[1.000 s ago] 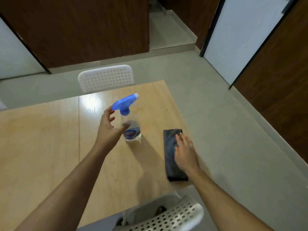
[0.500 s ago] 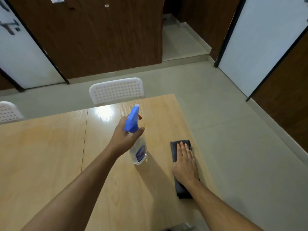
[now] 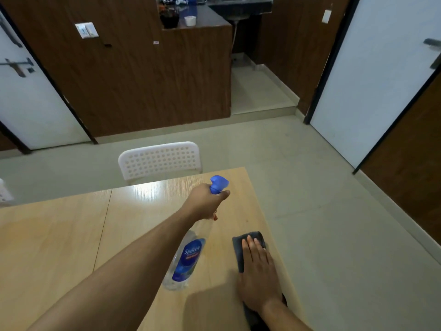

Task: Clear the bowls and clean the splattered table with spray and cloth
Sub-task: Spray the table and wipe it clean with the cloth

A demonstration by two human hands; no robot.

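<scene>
One wooden table (image 3: 59,247), two panels joined by a seam. One full white perforated chair (image 3: 159,160) at its far edge. One clear spray bottle (image 3: 186,259), blue trigger head, held tilted above the table, the left hand (image 3: 205,204) grasping its neck. One dark cloth (image 3: 238,249) lies near the table's right edge, the right hand (image 3: 259,275) flat on it, fingers straight.

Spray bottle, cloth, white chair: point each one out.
spray bottle (image 3: 188,256), head view, on its blue label.
cloth (image 3: 238,247), head view, bare left edge beside the fingers.
white chair (image 3: 160,160), head view, perforated backrest.
</scene>
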